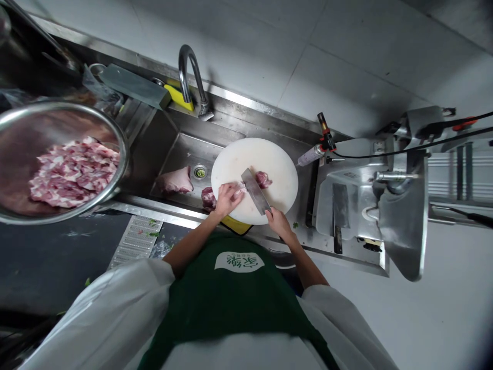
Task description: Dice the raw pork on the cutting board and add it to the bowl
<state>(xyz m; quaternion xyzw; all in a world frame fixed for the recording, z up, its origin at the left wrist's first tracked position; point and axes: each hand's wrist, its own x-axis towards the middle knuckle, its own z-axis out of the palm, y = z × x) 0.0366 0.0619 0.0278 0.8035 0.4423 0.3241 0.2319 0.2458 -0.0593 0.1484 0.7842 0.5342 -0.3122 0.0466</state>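
Note:
A round white cutting board lies over the sink. My right hand is closed round the handle of a cleaver, whose blade lies across the board. My left hand presses with curled fingers on a piece of raw meat right beside the blade. A cut chunk of meat lies on the far side of the blade. Another dark red piece sits at the board's left edge, and a large pale slab rests in the sink basin near the drain.
A big steel bowl of chopped meat stands at the left. A faucet rises behind the sink. A second cleaver lies on the steel counter to the right, beside a meat-slicing machine. A perforated floor grate is below left.

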